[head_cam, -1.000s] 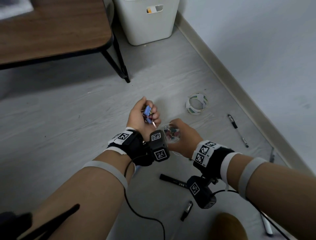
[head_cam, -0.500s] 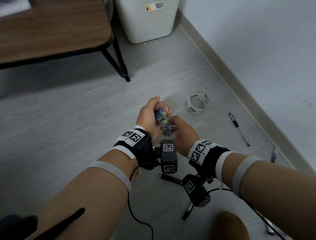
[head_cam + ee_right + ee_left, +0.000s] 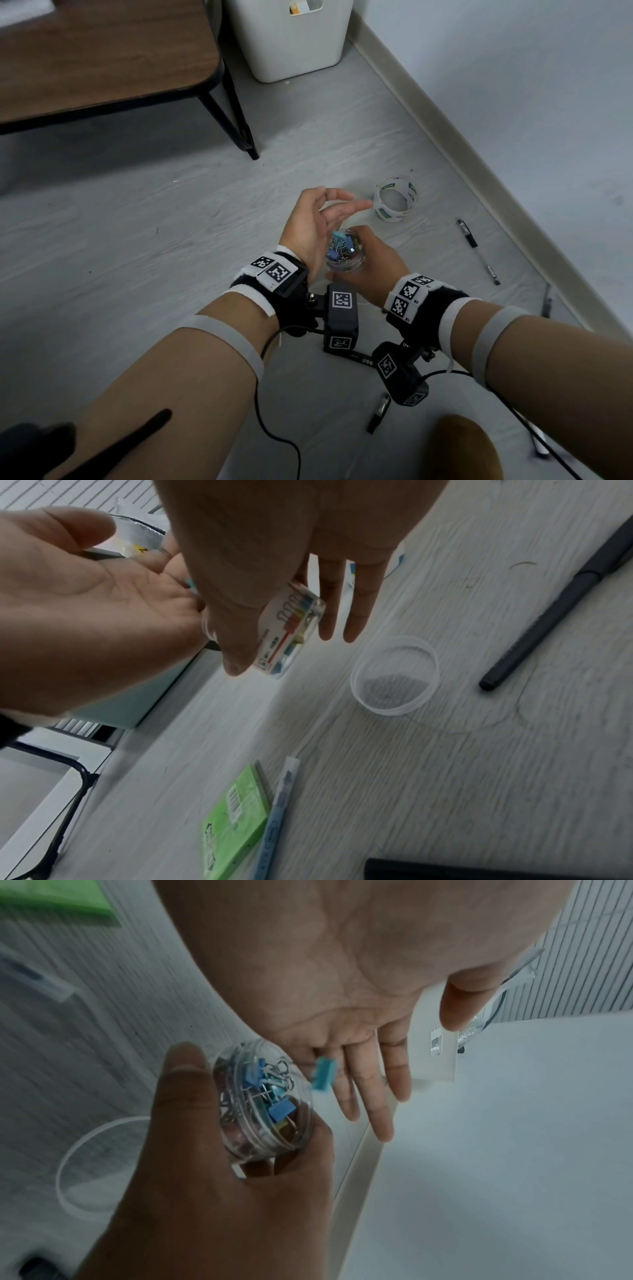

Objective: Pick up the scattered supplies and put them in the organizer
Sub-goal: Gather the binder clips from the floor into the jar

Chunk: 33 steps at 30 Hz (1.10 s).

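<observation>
A grey wood-grain floor [image 3: 144, 219] runs to a pale wall, with a white bin [image 3: 291, 37] and a brown table [image 3: 102, 54] at the far end. The right hand [image 3: 368, 263] curls round a small clear jar [image 3: 263, 1104] of blue and silver clips, held above the floor. The left hand [image 3: 315, 222] is spread wide beside the jar's mouth, fingers straight, holding nothing; a teal clip [image 3: 323, 1079] is in the air just at the rim. On the floor lie the jar's clear lid [image 3: 394, 674], a tape roll [image 3: 395, 198], a black pen [image 3: 478, 251], a green notepad [image 3: 236, 823] and a black marker [image 3: 561, 596].
</observation>
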Motion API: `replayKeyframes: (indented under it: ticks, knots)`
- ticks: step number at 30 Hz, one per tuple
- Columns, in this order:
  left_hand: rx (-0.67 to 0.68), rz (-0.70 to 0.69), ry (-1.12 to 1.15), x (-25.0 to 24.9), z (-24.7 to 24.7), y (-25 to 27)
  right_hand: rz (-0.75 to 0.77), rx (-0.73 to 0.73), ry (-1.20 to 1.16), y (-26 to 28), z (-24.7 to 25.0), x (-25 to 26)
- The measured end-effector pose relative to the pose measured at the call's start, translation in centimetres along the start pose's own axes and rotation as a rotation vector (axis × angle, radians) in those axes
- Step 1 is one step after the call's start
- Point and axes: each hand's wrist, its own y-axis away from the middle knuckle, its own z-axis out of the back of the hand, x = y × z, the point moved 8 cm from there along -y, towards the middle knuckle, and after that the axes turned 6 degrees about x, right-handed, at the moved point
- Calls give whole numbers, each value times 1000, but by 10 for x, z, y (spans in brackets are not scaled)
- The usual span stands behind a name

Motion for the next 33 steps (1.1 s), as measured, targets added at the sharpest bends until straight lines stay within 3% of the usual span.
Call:
replayKeyframes:
  ticks: [3, 6, 7, 12, 14, 17, 21, 29, 31, 33]
  knots:
    - [-54, -19, -3, -2, 3, 1, 2, -5, 1, 1, 1, 2]
    - [-311, -81, -225, -5, 32, 3, 37, -23, -29, 1, 4, 8]
    - [-343, -65, -283, -1, 41, 2, 65, -28, -46, 2, 5, 12]
    - [-36, 439, 148, 61, 31, 16, 197, -27, -74, 1, 3, 28]
    - [-71, 438, 211, 65, 37, 19, 166, 33, 29, -2, -6, 20]
    - [-275, 363, 119, 59, 68, 21, 28, 116, 335, -2, -13, -9]
    - [-210, 403, 104, 60, 73, 29, -193, 258, 599, 9, -15, -50]
    - [-106, 528, 277, 73, 65, 53, -89, 411, 899, 6, -42, -48]
    - [-64, 561, 271, 75, 62, 57, -58, 396, 850, 6, -42, -43]
    - [-64, 564, 264, 74, 63, 57, -59, 276, 645, 5, -30, -31]
